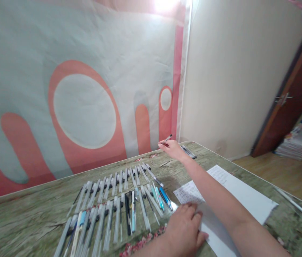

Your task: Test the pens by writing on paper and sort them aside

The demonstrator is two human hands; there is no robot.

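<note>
My right hand is stretched out to the far edge of the table, its fingers closed round a slim pen with a dark end. Just beside that hand lies a small group of pens. Nearer to me, my left hand rests with its fingers lying over the edge of a sheet of white paper with handwriting on it. To the left are two rows of pens, mostly clear-barrelled with dark grips. A blue pen lies close to my left fingertips.
The wood-patterned table meets a grey and coral printed backdrop. A silvery rod-like thing lies by the right edge. Beyond stand a brown door and a wrapped stack on the floor.
</note>
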